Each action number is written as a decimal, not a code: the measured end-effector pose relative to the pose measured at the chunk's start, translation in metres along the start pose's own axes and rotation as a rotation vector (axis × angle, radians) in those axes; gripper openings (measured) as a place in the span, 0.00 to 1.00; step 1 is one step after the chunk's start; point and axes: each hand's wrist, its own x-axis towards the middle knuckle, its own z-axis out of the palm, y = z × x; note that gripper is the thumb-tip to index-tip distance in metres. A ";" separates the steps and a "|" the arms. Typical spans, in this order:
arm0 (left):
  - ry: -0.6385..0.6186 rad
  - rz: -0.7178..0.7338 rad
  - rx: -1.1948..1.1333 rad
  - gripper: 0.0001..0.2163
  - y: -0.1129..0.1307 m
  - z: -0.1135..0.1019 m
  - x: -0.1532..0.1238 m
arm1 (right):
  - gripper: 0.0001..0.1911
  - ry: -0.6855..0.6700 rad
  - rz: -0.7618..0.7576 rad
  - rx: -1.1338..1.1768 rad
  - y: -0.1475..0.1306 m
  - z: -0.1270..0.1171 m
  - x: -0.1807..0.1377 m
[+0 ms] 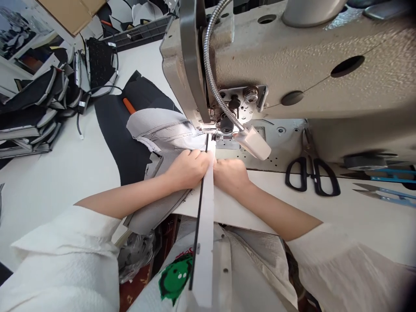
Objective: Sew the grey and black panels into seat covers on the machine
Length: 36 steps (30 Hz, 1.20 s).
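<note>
A long white strip (205, 234) with a black cord along its left edge runs from the sewing machine's needle area (209, 130) down over my lap. My left hand (190, 168) is closed at the strip's left side, resting on the grey mesh fabric piece (159, 125), with its fingertips hidden. Closed at the strip's right edge, my right hand (231, 174) pinches it just below the presser foot. The grey piece spreads left of the needle and hangs past the table edge. Beneath it lies a black fabric panel (108, 125).
Black-handled scissors (308, 167) lie right of the machine, near blue thread snips (386, 195). A lamp head (255, 143) on a metal hose sits close beside the needle. Stacked black and grey pieces (29, 117) stand at left. An orange-handled tool (129, 106) lies on the black panel.
</note>
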 end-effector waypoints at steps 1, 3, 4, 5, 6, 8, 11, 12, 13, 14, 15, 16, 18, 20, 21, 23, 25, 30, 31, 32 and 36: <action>-0.012 -0.040 -0.042 0.18 -0.003 -0.001 -0.002 | 0.17 0.020 -0.002 -0.012 0.000 0.000 0.002; -0.020 -0.134 -0.154 0.16 -0.010 0.001 -0.002 | 0.23 0.064 -0.012 -0.040 0.001 0.001 0.004; -0.016 -0.164 -0.199 0.16 -0.012 0.003 -0.001 | 0.25 0.080 -0.020 -0.049 0.002 0.002 0.004; -0.007 -0.172 -0.223 0.16 -0.014 0.005 0.000 | 0.26 0.089 -0.027 -0.054 0.003 0.003 0.004; 0.008 -0.159 -0.219 0.16 -0.016 0.008 0.000 | 0.26 0.093 -0.032 -0.056 0.004 0.003 0.004; 0.044 -0.102 -0.156 0.20 -0.016 0.011 0.001 | 0.24 0.092 -0.032 -0.059 0.004 0.003 0.003; 0.054 -0.047 -0.067 0.21 -0.015 0.010 -0.001 | 0.21 0.059 -0.015 -0.068 0.003 0.002 0.002; 0.047 -0.035 -0.053 0.21 -0.015 0.009 -0.002 | 0.21 0.055 -0.007 -0.071 0.003 0.001 0.002; 0.040 -0.026 -0.043 0.20 -0.016 0.007 -0.002 | 0.21 0.059 0.002 -0.074 0.002 0.001 0.002; 0.039 -0.020 -0.039 0.19 -0.017 0.006 -0.001 | 0.22 0.069 0.012 -0.077 0.002 0.000 0.002; 0.039 -0.016 -0.041 0.19 -0.018 0.006 0.000 | 0.22 0.083 0.024 -0.081 0.003 0.000 0.002; 0.041 -0.013 -0.051 0.19 -0.019 0.006 0.001 | 0.22 0.098 0.037 -0.084 0.004 0.000 0.002; 0.047 -0.026 -0.084 0.20 -0.022 0.009 0.006 | 0.22 0.120 0.069 -0.084 0.009 0.001 0.001; 0.052 -0.041 -0.128 0.20 -0.024 0.014 0.010 | 0.21 0.147 0.094 -0.076 0.016 0.001 0.000; 0.059 -0.045 -0.154 0.19 -0.026 0.017 0.012 | 0.20 0.173 0.097 -0.069 0.018 0.002 -0.001; 0.090 -0.061 -0.230 0.19 -0.029 0.022 0.014 | 0.18 0.270 0.051 -0.058 0.020 0.004 -0.006; 0.137 -0.102 -0.371 0.18 -0.033 0.022 0.013 | 0.17 0.391 -0.086 -0.052 0.013 0.007 -0.013; 0.161 -0.170 -0.671 0.21 -0.041 0.004 -0.004 | 0.19 0.473 -0.671 -0.060 -0.047 0.030 -0.049; 0.115 -0.186 -0.686 0.21 -0.043 0.000 -0.009 | 0.20 0.452 -0.698 -0.074 -0.060 0.037 -0.054; 0.058 -0.185 -0.677 0.21 -0.044 -0.004 -0.013 | 0.21 0.435 -0.690 -0.088 -0.072 0.042 -0.058; -0.112 -0.079 -0.518 0.25 -0.046 -0.007 -0.024 | 0.24 0.374 -0.678 -0.156 -0.103 0.053 -0.058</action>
